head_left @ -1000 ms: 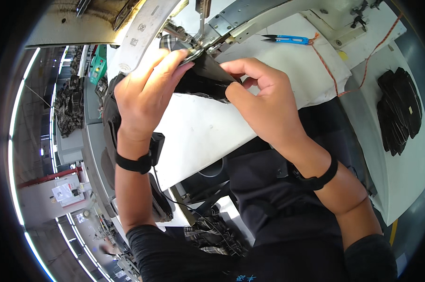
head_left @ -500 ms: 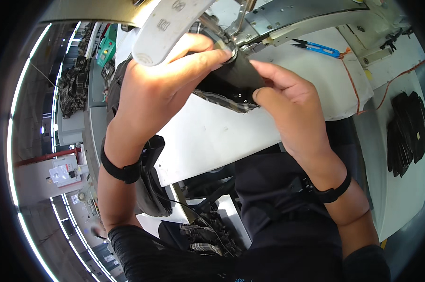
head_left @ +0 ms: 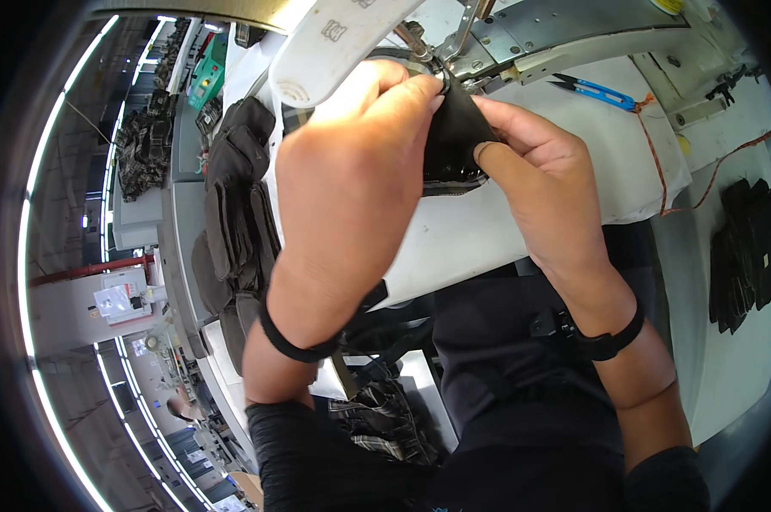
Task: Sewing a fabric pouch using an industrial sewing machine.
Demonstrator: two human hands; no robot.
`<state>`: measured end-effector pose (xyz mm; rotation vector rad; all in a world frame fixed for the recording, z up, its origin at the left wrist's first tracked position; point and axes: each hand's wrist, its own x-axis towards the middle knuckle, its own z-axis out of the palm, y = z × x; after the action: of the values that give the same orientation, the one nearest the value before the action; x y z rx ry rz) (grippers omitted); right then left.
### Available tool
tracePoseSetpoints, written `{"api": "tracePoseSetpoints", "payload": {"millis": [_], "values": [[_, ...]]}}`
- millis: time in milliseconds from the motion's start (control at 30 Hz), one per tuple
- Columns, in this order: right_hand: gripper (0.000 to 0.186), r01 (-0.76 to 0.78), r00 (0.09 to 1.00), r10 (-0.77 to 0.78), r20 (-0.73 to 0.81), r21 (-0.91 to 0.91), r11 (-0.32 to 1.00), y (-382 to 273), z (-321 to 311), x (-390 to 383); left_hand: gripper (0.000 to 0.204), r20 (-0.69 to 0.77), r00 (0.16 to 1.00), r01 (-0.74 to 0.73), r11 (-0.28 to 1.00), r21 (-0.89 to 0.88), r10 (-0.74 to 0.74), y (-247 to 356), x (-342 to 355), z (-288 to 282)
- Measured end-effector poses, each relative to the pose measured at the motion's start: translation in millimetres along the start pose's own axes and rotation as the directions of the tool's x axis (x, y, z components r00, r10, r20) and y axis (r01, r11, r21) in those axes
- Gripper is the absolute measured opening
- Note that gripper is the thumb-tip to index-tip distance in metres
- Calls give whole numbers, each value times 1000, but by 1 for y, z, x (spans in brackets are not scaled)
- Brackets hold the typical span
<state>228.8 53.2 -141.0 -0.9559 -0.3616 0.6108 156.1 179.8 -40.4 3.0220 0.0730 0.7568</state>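
A dark, partly shiny piece of fabric (head_left: 458, 141) with a light edge along its lower border lies at the needle area of a sewing machine (head_left: 503, 38). My left hand (head_left: 360, 162) pinches its upper left part, thumb and forefinger closed just beside the presser foot. My right hand (head_left: 543, 175) grips the right edge, thumb on top and fingers behind. Much of the fabric's left side is hidden behind my left hand. Above that hand hangs a white, rounded machine part (head_left: 330, 51).
Blue thread snips (head_left: 599, 92) with an orange cord (head_left: 656, 166) lie right of the needle on the white work surface (head_left: 453, 230). Dark fabric pieces are stacked at right (head_left: 746, 256) and at left (head_left: 240, 205). Plaid cloth (head_left: 385, 418) is bundled below.
My left hand and forearm have swung to the right over the fabric, uncovering the stack at left. The right hand keeps its grip on the fabric. The whole view has shifted slightly.
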Motion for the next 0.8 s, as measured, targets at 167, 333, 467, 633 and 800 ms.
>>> {"api": "tracePoseSetpoints", "payload": {"millis": [167, 333, 467, 633, 800], "values": [[41, 52, 998, -51, 30, -21, 998, 3, -5, 1, 11, -100, 989, 110, 994, 13, -108, 23, -2, 12], [39, 61, 995, -58, 79, -31, 998, 0, -5, 0, 11, -224, 942, 256, 967, 0, -249, 37, -5, 27], [37, 67, 991, -59, 118, -70, 995, -1, -6, 3, 12, -278, 888, 367, 929, -53, -366, 53, -6, 37], [36, 10, 993, -18, 115, 68, 998, -11, -5, 2, 21, -190, 843, 491, 864, -111, -503, 69, -10, 35], [35, 40, 996, -46, 82, 77, 996, -1, -12, 3, 39, -243, 951, 225, 968, 114, -193, 57, -32, 43]]}}
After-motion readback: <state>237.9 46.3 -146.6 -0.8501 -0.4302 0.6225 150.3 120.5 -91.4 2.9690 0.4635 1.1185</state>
